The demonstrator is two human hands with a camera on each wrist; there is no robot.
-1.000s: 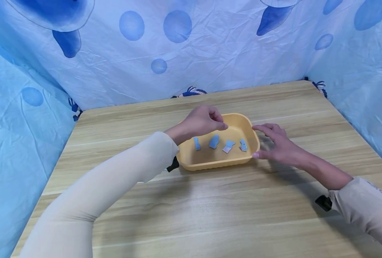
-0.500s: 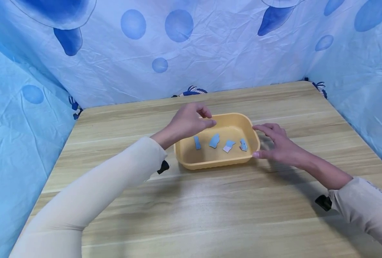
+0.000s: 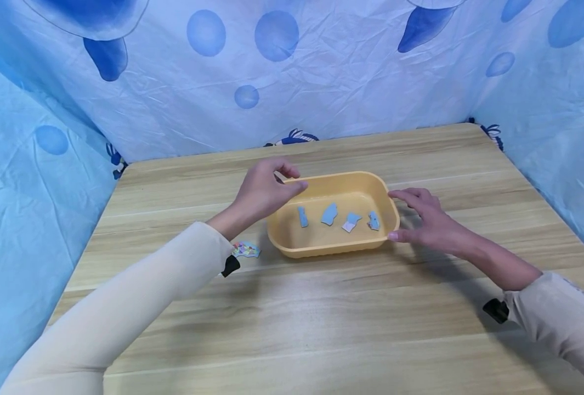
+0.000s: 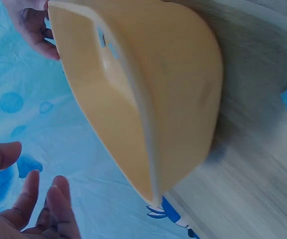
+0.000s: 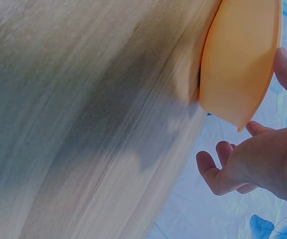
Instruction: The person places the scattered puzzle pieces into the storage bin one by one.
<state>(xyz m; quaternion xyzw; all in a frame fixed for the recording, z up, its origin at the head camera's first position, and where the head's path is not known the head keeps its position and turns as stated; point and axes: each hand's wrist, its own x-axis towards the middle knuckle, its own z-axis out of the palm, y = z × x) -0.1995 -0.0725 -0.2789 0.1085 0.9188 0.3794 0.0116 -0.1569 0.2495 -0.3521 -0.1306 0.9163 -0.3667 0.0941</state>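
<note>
A yellow plastic tray (image 3: 333, 249) stands on the wooden table, with several light-blue jigsaw puzzle pieces (image 3: 329, 214) spaced in a row on its floor. Over the tray's far left corner hovers my left hand (image 3: 267, 189); in the left wrist view its thumb and fingers are parted and nothing shows between them. My right hand (image 3: 430, 225) touches the right end of the tray, thumb near the front corner and index finger near the back one. Its other fingers hang loosely off the rim in the right wrist view. A colourful patterned puzzle section (image 3: 246, 249) lies left of the tray, partly behind my left sleeve.
The wooden table (image 3: 321, 318) extends around the tray on every side. Blue fabric curtains (image 3: 173, 109) with bubble and dolphin-like prints rise behind the table and at both sides. A black strap piece (image 3: 496, 310) sticks out by the right sleeve.
My left hand has moved left, from above the tray's middle to its left end, uncovering the tray's left part and the colourful puzzle section. My right hand stays at the tray's right rim.
</note>
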